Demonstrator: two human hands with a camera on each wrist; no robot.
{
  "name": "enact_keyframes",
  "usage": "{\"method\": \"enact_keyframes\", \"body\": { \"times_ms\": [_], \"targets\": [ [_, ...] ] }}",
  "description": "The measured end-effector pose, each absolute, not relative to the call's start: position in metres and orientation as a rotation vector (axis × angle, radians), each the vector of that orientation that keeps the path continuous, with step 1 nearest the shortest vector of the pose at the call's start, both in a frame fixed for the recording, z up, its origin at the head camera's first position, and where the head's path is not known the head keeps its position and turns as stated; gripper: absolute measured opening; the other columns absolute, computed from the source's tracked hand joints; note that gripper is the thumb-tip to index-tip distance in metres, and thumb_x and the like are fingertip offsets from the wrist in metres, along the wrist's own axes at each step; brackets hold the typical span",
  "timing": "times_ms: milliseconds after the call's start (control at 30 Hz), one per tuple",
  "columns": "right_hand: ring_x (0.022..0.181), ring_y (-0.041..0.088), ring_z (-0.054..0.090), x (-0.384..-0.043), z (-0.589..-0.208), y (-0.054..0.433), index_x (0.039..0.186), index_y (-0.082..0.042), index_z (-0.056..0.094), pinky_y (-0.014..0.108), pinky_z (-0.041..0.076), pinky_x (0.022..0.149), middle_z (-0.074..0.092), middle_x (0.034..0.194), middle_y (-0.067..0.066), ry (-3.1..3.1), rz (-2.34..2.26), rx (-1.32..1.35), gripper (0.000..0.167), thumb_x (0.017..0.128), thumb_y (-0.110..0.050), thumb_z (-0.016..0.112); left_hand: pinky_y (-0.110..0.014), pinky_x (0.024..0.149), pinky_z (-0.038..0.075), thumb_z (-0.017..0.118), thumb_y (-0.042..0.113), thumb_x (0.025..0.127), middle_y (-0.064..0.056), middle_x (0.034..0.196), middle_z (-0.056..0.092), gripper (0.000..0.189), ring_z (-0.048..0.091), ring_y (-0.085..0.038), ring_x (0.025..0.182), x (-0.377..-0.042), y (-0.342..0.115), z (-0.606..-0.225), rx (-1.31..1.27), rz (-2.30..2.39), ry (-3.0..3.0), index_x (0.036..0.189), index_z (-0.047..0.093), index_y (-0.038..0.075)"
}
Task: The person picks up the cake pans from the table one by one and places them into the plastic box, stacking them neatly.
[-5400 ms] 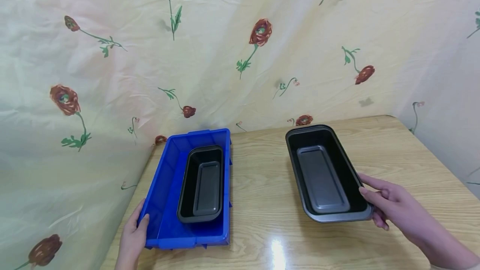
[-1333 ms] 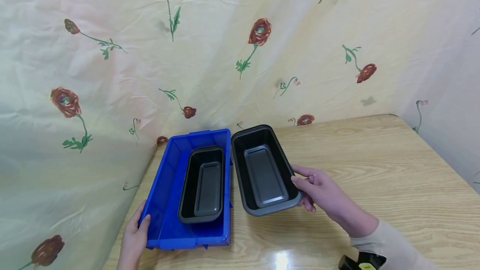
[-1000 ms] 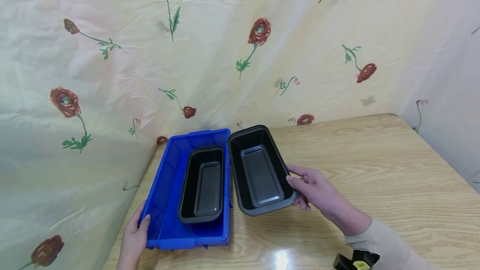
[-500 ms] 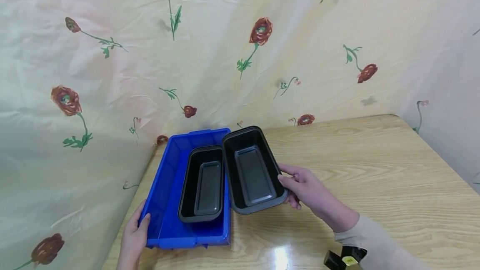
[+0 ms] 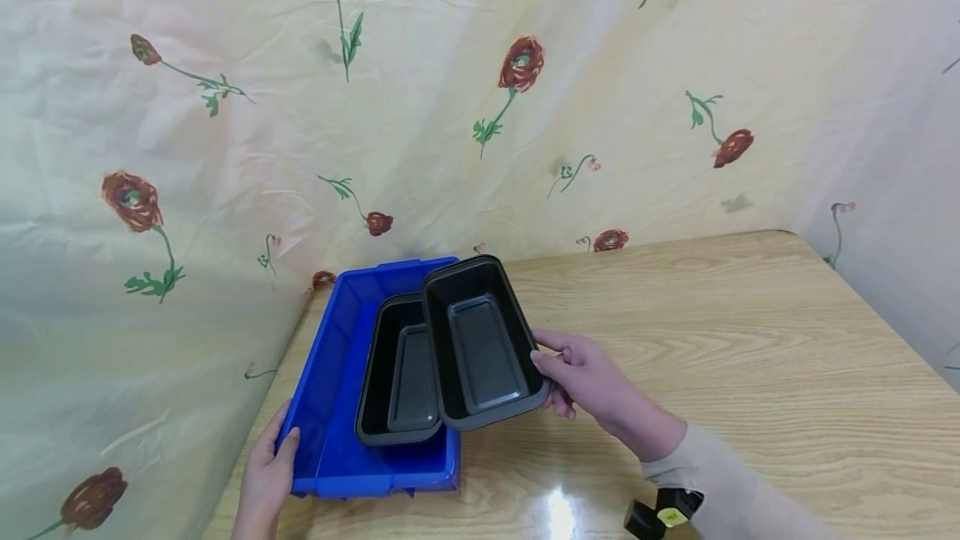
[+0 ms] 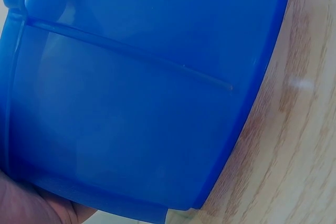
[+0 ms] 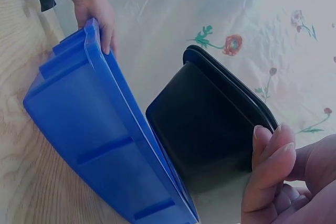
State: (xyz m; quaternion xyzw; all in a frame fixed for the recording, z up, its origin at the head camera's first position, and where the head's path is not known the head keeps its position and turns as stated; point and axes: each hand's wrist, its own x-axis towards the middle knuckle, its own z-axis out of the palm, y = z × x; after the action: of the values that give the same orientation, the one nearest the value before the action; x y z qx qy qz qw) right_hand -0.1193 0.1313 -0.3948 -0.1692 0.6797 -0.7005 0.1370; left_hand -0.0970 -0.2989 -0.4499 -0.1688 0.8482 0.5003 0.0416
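Observation:
My right hand pinches the right rim of a dark loaf pan, thumb on top and fingers beneath. This pan is tilted above the right wall of a blue plastic bin, overlapping a second dark loaf pan that lies inside. In the right wrist view, the held pan shows a doubled line along its rim, and its base hangs beside the bin's top edge. My left hand grips the bin's left rim near the front corner; in the left wrist view the bin's blue wall hides most of it.
The bin stands at the left of a wood-grain table. A flower-printed cloth hangs behind and to the left. A black device is strapped to the right wrist over a light sleeve.
The right hand has carried its loaf pan leftward from over the table to over the bin's right wall, partly covering the other pan. The left hand and bin have stayed put.

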Motion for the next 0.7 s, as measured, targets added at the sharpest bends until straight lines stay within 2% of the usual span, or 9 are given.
{"method": "enact_keyframes", "body": {
  "times_ms": [700],
  "targets": [
    [0.039, 0.008, 0.051, -0.129, -0.394, 0.077, 0.148, 0.006, 0.033, 0.019, 0.043, 0.038, 0.066, 0.062, 0.009, 1.864, -2.075, -0.456, 0.049, 0.103, -0.01, 0.047, -0.064, 0.111, 0.021, 0.035, 0.017, 0.107, -0.023, 0.16, 0.01, 0.056, 0.014, -0.048, 0.143, -0.097, -0.301, -0.451, -0.5, 1.553, 2.606, 0.157, 0.013, 0.011]
  ]
}}
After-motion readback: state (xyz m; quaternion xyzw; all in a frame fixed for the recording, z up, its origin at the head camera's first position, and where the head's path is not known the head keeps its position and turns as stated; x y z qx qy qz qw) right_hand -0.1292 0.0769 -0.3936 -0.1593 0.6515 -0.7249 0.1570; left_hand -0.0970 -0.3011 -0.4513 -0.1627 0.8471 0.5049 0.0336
